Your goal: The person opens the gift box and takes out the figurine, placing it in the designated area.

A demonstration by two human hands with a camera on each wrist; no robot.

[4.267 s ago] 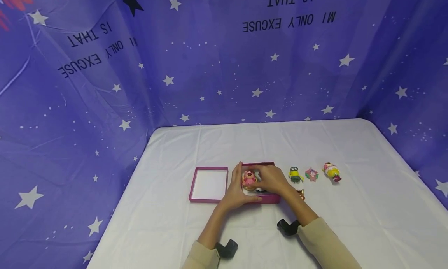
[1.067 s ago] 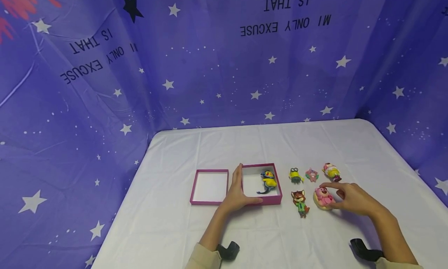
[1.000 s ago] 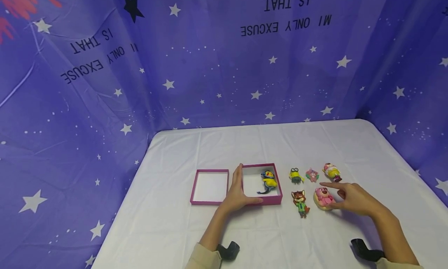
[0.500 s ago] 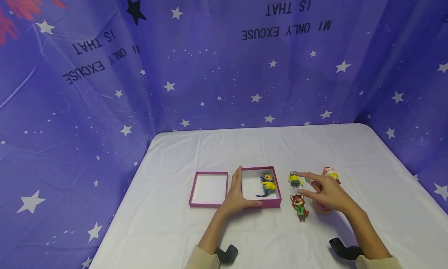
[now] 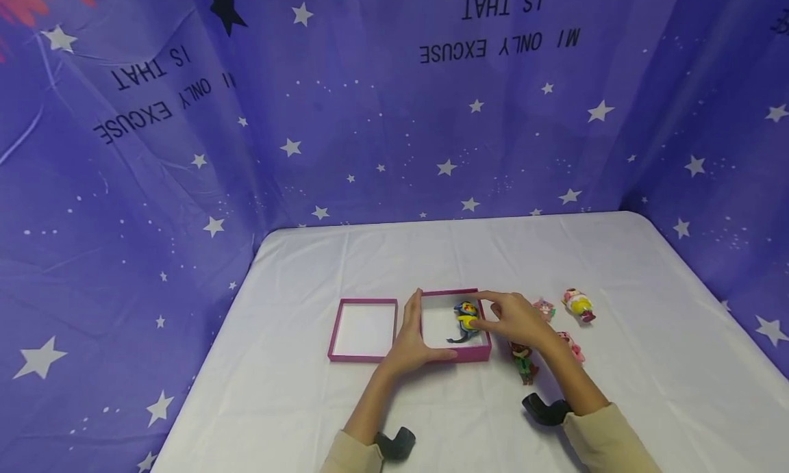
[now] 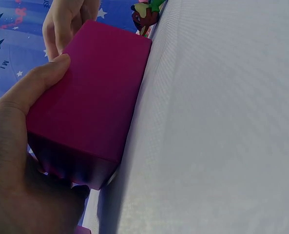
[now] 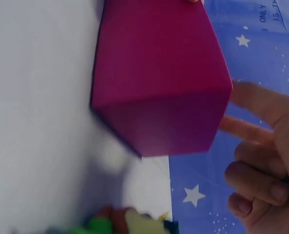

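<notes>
My left hand (image 5: pixel 409 346) grips the left side of a magenta box (image 5: pixel 471 354), thumb along its front wall, fingers at the far left corner. Inside, against the right wall, lies a blue and yellow figurine (image 5: pixel 467 321) with a dark tail. My right hand (image 5: pixel 520 319) reaches over the right wall; its thumb overlaps the figurine's body and its index finger extends near the figurine's head. The other right fingers (image 7: pixel 254 183) are curled outside the box in the right wrist view, where the wall hides the two fingertips.
The shallow lid (image 5: pixel 362 358) lies left of the box. Right of it lie a fox figurine (image 5: pixel 524 367), a pink bear (image 5: pixel 573 346) partly behind the right arm, a small pink figurine (image 5: pixel 544 310) and a yellow-and-white figurine (image 5: pixel 579 305). The right hand hides the green-and-yellow one.
The pink bear was taken from the box and set down among the figurines at right. My right hand let go of it and came back left to the box. My left hand has stayed.
</notes>
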